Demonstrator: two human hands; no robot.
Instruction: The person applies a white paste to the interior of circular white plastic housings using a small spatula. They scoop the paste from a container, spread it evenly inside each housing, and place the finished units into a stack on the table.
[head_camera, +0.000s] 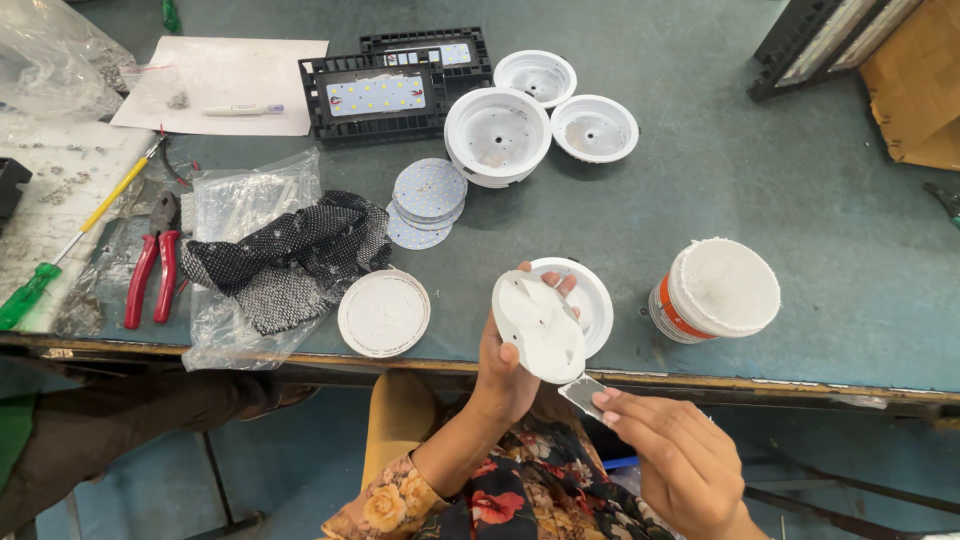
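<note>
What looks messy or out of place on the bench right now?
The tub right of the hands is crusted with white paste over its rim and lid. Small loose bits lie scattered on the white board at far left. The left hand holds a white disc; the right hand holds a small blade to its edge.

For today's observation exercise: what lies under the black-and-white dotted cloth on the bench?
A clear plastic bag sticks out from beneath the cloth at its top and bottom left, resting on the green bench. The cloth hides whatever else lies under its middle.
</note>
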